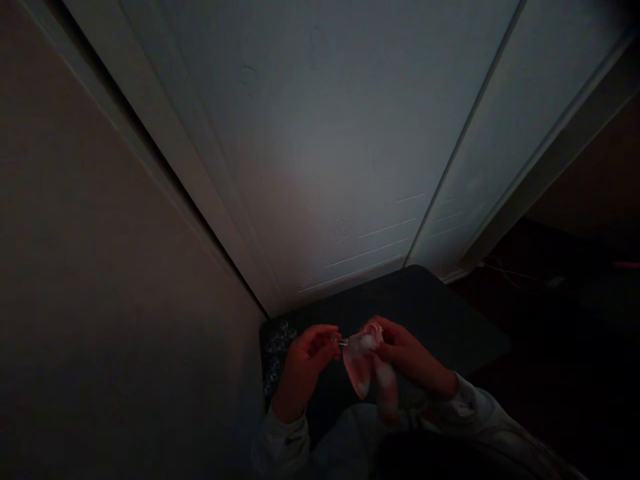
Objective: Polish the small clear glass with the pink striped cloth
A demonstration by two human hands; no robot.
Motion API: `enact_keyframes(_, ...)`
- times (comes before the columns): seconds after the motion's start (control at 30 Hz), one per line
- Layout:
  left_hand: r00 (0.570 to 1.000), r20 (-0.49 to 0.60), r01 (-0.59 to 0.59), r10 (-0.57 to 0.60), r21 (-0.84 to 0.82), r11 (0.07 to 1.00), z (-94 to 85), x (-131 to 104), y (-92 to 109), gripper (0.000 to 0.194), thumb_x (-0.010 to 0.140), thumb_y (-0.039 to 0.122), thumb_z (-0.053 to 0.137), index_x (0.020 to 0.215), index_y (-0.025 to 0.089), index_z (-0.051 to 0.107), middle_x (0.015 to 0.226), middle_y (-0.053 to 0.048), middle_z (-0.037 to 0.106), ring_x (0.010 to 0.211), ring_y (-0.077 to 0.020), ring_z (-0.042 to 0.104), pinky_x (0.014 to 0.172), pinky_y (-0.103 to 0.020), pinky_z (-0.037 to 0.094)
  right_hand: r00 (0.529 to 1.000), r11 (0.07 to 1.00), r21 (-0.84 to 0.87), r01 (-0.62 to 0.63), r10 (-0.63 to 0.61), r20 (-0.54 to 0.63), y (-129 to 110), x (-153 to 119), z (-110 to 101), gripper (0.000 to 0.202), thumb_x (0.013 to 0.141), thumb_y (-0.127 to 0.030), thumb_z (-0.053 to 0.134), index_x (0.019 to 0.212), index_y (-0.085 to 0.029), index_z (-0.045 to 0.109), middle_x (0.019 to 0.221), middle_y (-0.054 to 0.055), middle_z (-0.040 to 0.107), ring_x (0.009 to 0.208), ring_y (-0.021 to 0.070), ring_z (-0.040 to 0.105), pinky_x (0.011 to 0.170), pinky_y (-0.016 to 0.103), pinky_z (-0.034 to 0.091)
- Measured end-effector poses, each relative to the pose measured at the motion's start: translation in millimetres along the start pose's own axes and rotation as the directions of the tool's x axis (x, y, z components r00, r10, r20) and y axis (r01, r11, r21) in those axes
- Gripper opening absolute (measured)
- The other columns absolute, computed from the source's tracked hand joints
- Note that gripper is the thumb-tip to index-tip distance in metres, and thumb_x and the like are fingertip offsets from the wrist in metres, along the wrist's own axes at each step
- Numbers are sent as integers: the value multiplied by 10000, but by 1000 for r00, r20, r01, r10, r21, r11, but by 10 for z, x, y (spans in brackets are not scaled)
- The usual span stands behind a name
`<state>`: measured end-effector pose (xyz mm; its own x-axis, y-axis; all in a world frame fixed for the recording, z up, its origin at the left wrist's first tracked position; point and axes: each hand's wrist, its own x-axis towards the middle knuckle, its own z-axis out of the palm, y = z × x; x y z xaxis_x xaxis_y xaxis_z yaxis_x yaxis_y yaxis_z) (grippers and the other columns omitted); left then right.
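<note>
My left hand (pixel 304 365) is closed, with the fingertips pinching a small, shiny, see-through piece (pixel 342 342), perhaps glass or clear plastic. Its exact kind is too dark to make out. On the other side, my right hand (pixel 413 353) grips a thin, pale pink and white cloth (pixel 357 373), bunched at the top and hanging down in loose folds. One edge of the cloth meets the clear piece between my hands. Both hands are above a dark tabletop (pixel 430 307). Left of my left hand, several small clear, glinting pieces (pixel 281 338) lie grouped on it.
Right behind the tabletop stands a pale panelled door or cabinet front (pixel 350 133). A plain wall (pixel 150 300) closes off the left side. Thin pale cables (pixel 507 272) lie at the right in deep shadow. The light is very dim.
</note>
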<state>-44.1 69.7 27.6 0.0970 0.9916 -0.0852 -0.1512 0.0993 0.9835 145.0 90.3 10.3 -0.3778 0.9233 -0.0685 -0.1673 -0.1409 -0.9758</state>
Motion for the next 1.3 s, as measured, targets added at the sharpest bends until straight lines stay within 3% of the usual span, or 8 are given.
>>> enact_keyframes(0.1,1000,-19,12,-12,0,1000,19,-7,-24,197,672,218,697,865,180,677,750,-2,674,633,-112,581,619,-233,464,997,991,-134,4,-14,-72,3,-9,40,290,709,-447,664,710,-179,552,653,-29,534,596,117,482,559,241,385)
enact_keyframes(0.2,999,-30,10,-10,-6,1000,31,2,-47,200,681,231,696,874,180,676,763,-5,671,645,-113,584,634,-236,469,996,980,-197,28,-43,-72,0,-14,67,270,745,-447,617,748,-180,573,688,-13,561,634,134,511,598,257,407)
enact_keyframes(0.33,999,-50,5,-6,-6,1000,38,23,-48,212,679,264,693,868,171,671,766,-14,674,657,-129,599,645,-252,483,997,987,-150,60,-67,-40,-27,-10,81,263,762,-431,597,812,-174,622,767,21,617,716,162,555,668,283,434)
enact_keyframes(0.57,998,-66,-23,24,17,1000,30,28,-37,209,718,291,649,883,163,658,753,-16,673,632,-132,602,638,-263,488,999,999,42,-29,30,-13,-22,-22,45,240,752,-389,625,868,-182,665,813,25,655,738,176,582,686,293,451)
enact_keyframes(0.83,1000,-23,-7,9,46,999,-3,39,-57,194,768,300,605,899,169,662,760,-5,649,633,-122,588,650,-251,466,993,992,-128,12,4,117,-44,-67,2,359,717,-335,693,1048,-223,610,954,32,639,856,189,593,743,310,468)
enact_keyframes(1.0,1000,7,21,-21,38,999,2,33,-13,175,753,274,624,885,173,680,746,0,646,633,-115,578,645,-241,454,987,976,-211,58,-24,159,-59,-58,-9,252,729,-300,672,959,-205,636,919,29,645,855,190,589,763,313,456)
enact_keyframes(1.13,998,54,34,-34,-6,999,22,21,6,206,662,255,710,847,168,692,717,-3,637,616,-116,565,614,-238,452,993,954,-292,73,-42,111,-12,-39,-35,176,728,-320,664,840,-186,654,784,24,641,743,179,576,665,289,441)
enact_keyframes(1.3,999,36,35,-35,1,999,30,6,-14,223,629,244,739,840,181,701,744,-10,643,668,-130,577,635,-240,458,996,957,-279,80,-69,48,31,-23,-20,152,718,-326,660,783,-188,660,733,17,631,683,160,555,631,277,423)
